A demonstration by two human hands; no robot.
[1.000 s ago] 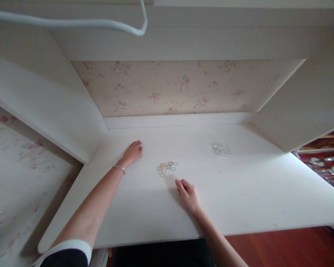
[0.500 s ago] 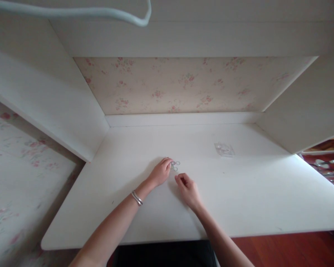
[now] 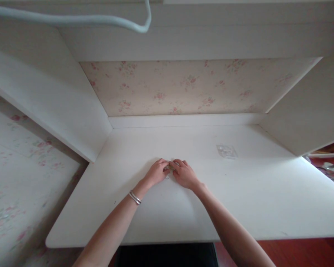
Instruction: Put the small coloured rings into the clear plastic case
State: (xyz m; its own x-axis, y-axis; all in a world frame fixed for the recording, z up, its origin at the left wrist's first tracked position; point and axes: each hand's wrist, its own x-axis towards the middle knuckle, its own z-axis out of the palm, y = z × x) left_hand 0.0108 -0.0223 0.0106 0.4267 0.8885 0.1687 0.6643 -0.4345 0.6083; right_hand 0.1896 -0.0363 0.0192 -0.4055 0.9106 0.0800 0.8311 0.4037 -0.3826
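At desk [image 3: 239, 207] centre, left hand [image 3: 156, 172] and right hand [image 3: 185, 174] are meeting over small thin rings [image 3: 169, 170], fingers curling together around the pile, seemingly bunching it; whether they are pinching any ring, cannot tell. Clear crinkly plastic bag [image 3: 226, 151] is lying at 2 o'clock, apart. Smooth metal bangle [image 3: 135, 197] is circling the left wrist.
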